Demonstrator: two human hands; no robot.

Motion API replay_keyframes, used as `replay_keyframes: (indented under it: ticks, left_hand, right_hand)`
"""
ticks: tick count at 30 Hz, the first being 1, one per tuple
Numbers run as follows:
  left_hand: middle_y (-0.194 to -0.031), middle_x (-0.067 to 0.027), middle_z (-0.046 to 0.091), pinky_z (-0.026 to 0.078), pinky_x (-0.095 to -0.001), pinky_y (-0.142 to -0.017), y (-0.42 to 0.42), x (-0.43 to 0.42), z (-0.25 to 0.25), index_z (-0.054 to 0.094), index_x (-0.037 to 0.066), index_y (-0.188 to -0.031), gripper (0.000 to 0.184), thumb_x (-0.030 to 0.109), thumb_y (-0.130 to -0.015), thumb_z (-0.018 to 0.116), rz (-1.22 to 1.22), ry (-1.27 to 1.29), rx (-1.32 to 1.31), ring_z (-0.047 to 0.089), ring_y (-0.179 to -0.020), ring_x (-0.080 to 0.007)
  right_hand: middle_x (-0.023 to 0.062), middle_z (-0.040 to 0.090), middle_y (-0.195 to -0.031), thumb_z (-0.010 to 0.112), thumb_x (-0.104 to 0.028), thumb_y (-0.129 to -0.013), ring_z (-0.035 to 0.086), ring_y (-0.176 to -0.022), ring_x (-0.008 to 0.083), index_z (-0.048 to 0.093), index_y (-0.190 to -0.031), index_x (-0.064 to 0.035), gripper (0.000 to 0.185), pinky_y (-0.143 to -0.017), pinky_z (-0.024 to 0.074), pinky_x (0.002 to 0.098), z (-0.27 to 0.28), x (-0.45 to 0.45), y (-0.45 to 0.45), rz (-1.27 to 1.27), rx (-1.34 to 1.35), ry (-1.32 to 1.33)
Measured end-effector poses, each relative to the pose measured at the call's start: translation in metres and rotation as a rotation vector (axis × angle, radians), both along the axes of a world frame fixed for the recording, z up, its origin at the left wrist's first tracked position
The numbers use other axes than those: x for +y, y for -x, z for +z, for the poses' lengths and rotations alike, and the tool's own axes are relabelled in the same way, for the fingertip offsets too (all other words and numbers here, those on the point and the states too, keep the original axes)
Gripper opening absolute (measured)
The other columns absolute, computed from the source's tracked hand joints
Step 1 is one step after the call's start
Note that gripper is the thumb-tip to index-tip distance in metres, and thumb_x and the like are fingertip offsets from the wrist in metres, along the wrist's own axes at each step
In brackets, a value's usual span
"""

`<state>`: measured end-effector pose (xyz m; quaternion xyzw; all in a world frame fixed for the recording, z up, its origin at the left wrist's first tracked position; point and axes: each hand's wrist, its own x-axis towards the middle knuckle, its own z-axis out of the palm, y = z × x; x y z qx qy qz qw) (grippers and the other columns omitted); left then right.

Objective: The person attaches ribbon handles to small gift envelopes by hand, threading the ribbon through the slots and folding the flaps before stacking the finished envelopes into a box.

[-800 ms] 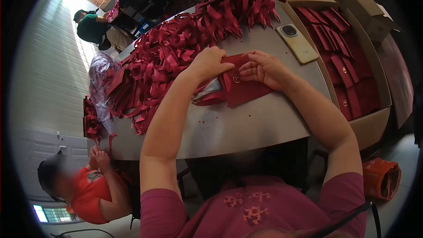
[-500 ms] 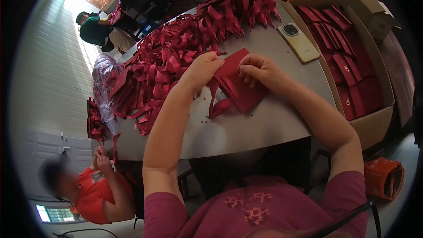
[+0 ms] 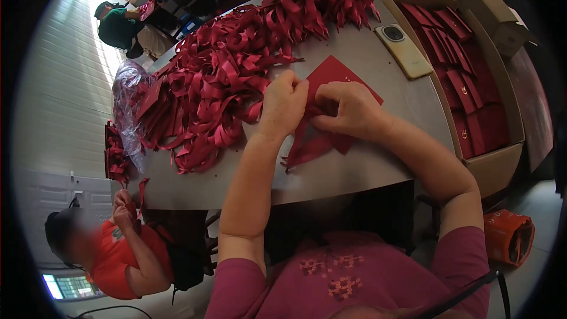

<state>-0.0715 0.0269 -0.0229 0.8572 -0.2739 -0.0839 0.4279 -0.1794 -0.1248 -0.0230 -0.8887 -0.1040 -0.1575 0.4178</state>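
A flat dark-red card folder (image 3: pixel 335 70) with a small light print lies on the table in front of me, turned cornerwise and partly covered by my hands. My left hand (image 3: pixel 284 103) is closed at its left edge, thumb and forefinger pinched together, seemingly on the ribbon there. Over the folder's middle, my right hand (image 3: pixel 349 110) is closed too, thumb and forefinger pinching the red ribbon (image 3: pixel 309 149). A loose length of that ribbon trails down toward the table's near edge. The exact grip points are hidden by the fingers.
A large heap of red ribboned folders (image 3: pixel 221 80) covers the grey table's (image 3: pixel 254 192) left and back. A phone (image 3: pixel 404 52) lies at right, beside a cardboard box (image 3: pixel 502 168) of red folders. A person in orange-red (image 3: pixel 139 263) sits at left; another in green (image 3: pixel 118 28) is farther back.
My left hand has moved slightly right and down along the folder. My right hand has come down and left, closer to it. The folder has turned and the ribbon end has shifted.
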Motion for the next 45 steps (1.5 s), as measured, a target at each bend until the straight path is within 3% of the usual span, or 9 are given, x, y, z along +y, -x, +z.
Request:
replay_keyframes:
  ticks: [3,5,14,17,30,33,35,39,45]
  left_hand:
    - [-0.077,-0.0199,0.062,0.047,-0.0397,-0.068,0.001,-0.002,-0.006,0.057,-0.002,-0.085,0.022,0.019,-0.088,0.059,0.022,0.014,0.017,0.061,-0.073,-0.0323]
    - [-0.062,0.0045,0.045,0.031,-0.024,-0.048,0.0,-0.001,-0.014,0.054,0.002,-0.081,0.019,0.016,-0.092,0.058,-0.01,0.08,0.038,0.038,-0.057,-0.0031]
    - [-0.062,0.0061,0.044,0.028,-0.022,-0.046,0.002,0.004,-0.014,0.053,0.003,-0.081,0.019,0.016,-0.094,0.057,-0.042,0.119,0.097,0.036,-0.055,-0.0013]
    - [-0.065,-0.0103,0.057,0.043,-0.0338,-0.057,0.002,0.006,-0.007,0.058,-0.003,-0.084,0.023,0.019,-0.089,0.061,-0.013,0.103,0.217,0.053,-0.06,-0.017]
    - [-0.064,-0.011,0.057,0.042,-0.0346,-0.056,0.007,0.004,-0.011,0.057,-0.003,-0.084,0.023,0.019,-0.089,0.061,-0.034,0.102,0.135,0.053,-0.059,-0.0183]
    - [-0.064,0.0049,0.049,0.03,-0.0219,-0.047,0.009,0.003,-0.011,0.055,0.001,-0.085,0.018,0.016,-0.094,0.058,-0.065,0.111,0.174,0.039,-0.056,-0.0011]
    - [-0.068,-0.015,0.06,0.045,-0.0379,-0.06,0.008,0.003,-0.013,0.057,-0.003,-0.085,0.022,0.018,-0.088,0.061,-0.036,0.067,0.148,0.058,-0.063,-0.0246]
    - [-0.07,-0.0167,0.061,0.046,-0.0394,-0.062,0.007,0.002,-0.017,0.057,-0.003,-0.086,0.022,0.018,-0.088,0.061,-0.047,0.105,0.1,0.06,-0.065,-0.0281]
    - [-0.07,-0.0164,0.061,0.046,-0.0377,-0.062,0.003,0.002,-0.026,0.057,-0.002,-0.086,0.02,0.017,-0.086,0.062,-0.055,0.143,0.173,0.059,-0.065,-0.0261]
  right_hand:
    - [0.0064,0.062,-0.068,0.07,-0.007,-0.075,0.058,-0.062,0.0129,0.061,-0.085,0.0,0.015,-0.059,0.047,0.0292,-0.009,-0.001,-0.005,0.021,0.147,-0.133]
    - [0.0074,0.063,-0.067,0.07,-0.007,-0.075,0.059,-0.062,0.0119,0.061,-0.085,0.0002,0.015,-0.059,0.0467,0.0288,-0.013,-0.003,-0.006,0.047,0.187,-0.195]
    - [0.013,0.066,-0.071,0.071,-0.013,-0.073,0.064,-0.063,0.0247,0.061,-0.08,0.0002,0.018,-0.061,0.0491,0.0365,-0.001,0.0,-0.004,0.025,0.17,-0.014]
    - [0.0119,0.065,-0.07,0.07,-0.01,-0.076,0.063,-0.06,0.0206,0.061,-0.081,0.0009,0.015,-0.059,0.0482,0.0333,-0.008,-0.006,-0.008,0.09,0.331,-0.234]
    - [0.0091,0.063,-0.067,0.065,-0.007,-0.079,0.062,-0.061,0.0127,0.062,-0.082,0.0038,0.012,-0.056,0.0487,0.0304,-0.006,-0.002,-0.006,-0.047,0.433,-0.469]
    - [0.009,0.064,-0.067,0.066,-0.008,-0.076,0.063,-0.06,0.0134,0.062,-0.08,0.004,0.014,-0.056,0.0491,0.0304,-0.011,-0.002,-0.007,-0.021,0.393,-0.361]
    - [0.0098,0.065,-0.067,0.067,-0.01,-0.074,0.063,-0.06,0.0147,0.062,-0.079,0.0036,0.016,-0.057,0.0497,0.0301,-0.012,-0.002,-0.008,-0.006,0.452,-0.356]
    - [0.0101,0.065,-0.068,0.066,-0.008,-0.072,0.064,-0.062,0.0201,0.061,-0.079,0.0015,0.013,-0.057,0.0496,0.0326,-0.015,0.005,-0.006,0.0,0.322,-0.372]
    - [0.0108,0.058,-0.081,0.069,-0.007,-0.068,0.059,-0.068,0.0272,0.059,-0.078,-0.0047,0.014,-0.057,0.0486,0.0355,-0.007,0.01,0.001,-0.008,-0.306,0.45]
